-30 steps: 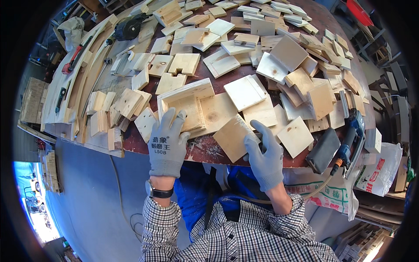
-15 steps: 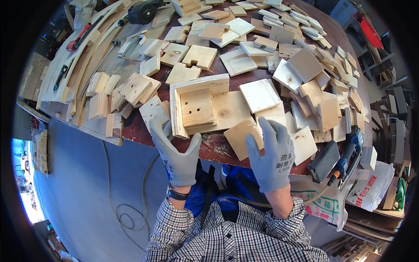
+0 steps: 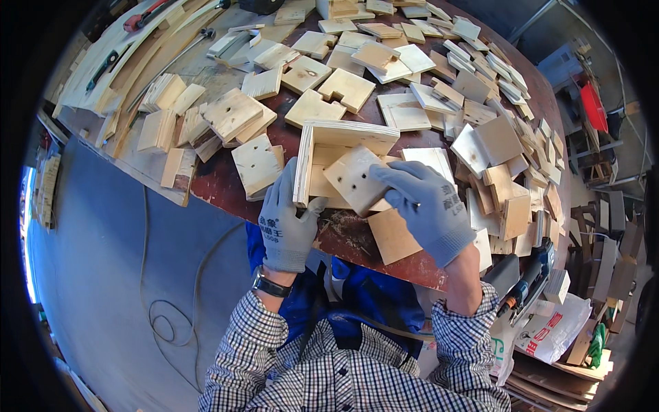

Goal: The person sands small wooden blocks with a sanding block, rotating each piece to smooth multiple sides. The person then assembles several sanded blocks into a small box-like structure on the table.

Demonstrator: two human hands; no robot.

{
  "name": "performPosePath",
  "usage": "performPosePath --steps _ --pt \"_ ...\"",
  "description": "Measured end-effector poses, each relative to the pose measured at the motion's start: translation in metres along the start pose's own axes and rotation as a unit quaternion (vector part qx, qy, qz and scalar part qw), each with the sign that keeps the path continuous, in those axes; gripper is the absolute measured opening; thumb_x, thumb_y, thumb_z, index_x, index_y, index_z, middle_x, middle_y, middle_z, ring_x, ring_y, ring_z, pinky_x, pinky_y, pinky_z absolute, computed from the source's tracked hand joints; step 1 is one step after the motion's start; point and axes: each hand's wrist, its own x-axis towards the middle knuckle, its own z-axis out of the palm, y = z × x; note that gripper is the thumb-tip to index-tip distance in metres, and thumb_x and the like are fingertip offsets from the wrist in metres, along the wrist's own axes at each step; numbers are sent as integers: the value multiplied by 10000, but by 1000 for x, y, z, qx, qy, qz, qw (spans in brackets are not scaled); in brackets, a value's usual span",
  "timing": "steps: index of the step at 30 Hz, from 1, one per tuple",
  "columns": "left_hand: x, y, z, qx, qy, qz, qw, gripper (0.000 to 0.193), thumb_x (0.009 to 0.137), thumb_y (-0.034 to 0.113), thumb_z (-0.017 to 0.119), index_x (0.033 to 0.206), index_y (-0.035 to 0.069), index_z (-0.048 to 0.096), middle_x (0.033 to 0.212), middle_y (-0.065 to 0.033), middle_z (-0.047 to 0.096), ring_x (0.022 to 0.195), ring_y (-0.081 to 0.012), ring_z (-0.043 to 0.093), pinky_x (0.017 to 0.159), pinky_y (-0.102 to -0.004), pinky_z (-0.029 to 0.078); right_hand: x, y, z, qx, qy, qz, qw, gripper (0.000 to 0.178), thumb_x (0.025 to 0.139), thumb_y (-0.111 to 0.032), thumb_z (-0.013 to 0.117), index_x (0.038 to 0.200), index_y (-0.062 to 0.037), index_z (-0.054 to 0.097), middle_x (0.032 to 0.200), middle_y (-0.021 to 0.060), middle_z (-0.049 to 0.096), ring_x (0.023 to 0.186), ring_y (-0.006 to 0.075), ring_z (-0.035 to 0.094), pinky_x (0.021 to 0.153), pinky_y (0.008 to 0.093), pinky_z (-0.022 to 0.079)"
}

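Both my hands wear grey work gloves. My left hand (image 3: 285, 223) grips the left wall of a small open plywood box (image 3: 343, 141) lying at the near edge of the brown table (image 3: 223, 185). A square plywood piece with small holes (image 3: 353, 180) rests inside the box, tilted, and my right hand (image 3: 429, 202) holds it from the right with the fingers on top. Another plain square board (image 3: 395, 235) lies just below my right hand at the table's edge.
Many loose plywood squares and notched pieces (image 3: 347, 88) cover the table. Stacked blocks (image 3: 171, 120) and long boards with hand tools (image 3: 137, 48) lie at the left. A power drill (image 3: 525, 285) sits at the right edge above bags (image 3: 549, 329). A cable (image 3: 165, 316) runs over the blue floor.
The box has come to the near table edge. My left hand moved onto its left wall, and my right hand lifted a holed square piece into the box.
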Motion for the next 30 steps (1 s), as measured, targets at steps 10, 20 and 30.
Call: performPosePath --steps 10,20,30 --pt "-2 -4 1 -7 7 11 1000 810 832 231 881 1537 24 541 1465 -184 649 1305 -375 638 1112 -460 517 4 -4 56 -10 146 187 971 470 1004 -211 700 1431 -56 582 1179 186 734 946 367 741 785 448 611" --pt "-3 -9 5 -9 17 25 999 795 911 413 841 1517 -14 552 1434 -222 652 1276 -400 654 1084 -450 530 10 9 42 93 2 135 986 423 1026 -98 530 1442 -59 598 1228 253 730 1124 431 710 1007 496 554" --pt "-1 -5 5 -22 18 3 1000 794 880 328 879 1515 -21 553 1426 -231 660 1288 -401 645 1097 -455 517 32 -1 52 140 65 247 957 834 893 -403 866 1473 104 545 1069 192 734 931 225 720 822 341 591"
